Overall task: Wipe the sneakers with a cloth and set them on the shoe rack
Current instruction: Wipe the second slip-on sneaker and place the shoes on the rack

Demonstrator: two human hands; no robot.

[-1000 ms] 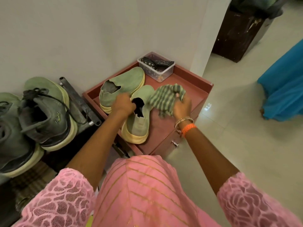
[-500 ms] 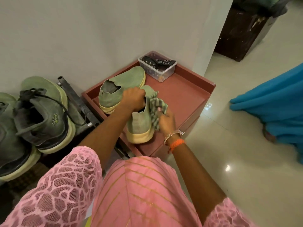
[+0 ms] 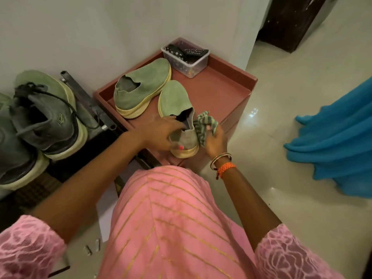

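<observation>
Right at the cabinet (image 3: 227, 91) edge, hands grip sneaker (image 3: 177, 103), cloth (image 3: 205, 125).

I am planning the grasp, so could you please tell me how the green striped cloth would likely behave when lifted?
The green striped cloth looks floppy: it bunches in folds where the right hand grips it beside the green suede slip-on shoe. It probably weighs little, since a few curled fingers hold it. Loose ends would likely droop, so it will not roll or tip.

bare tray floor (image 3: 219, 91) right of shoes, plastic box (image 3: 186, 60) blocking far corner
</observation>
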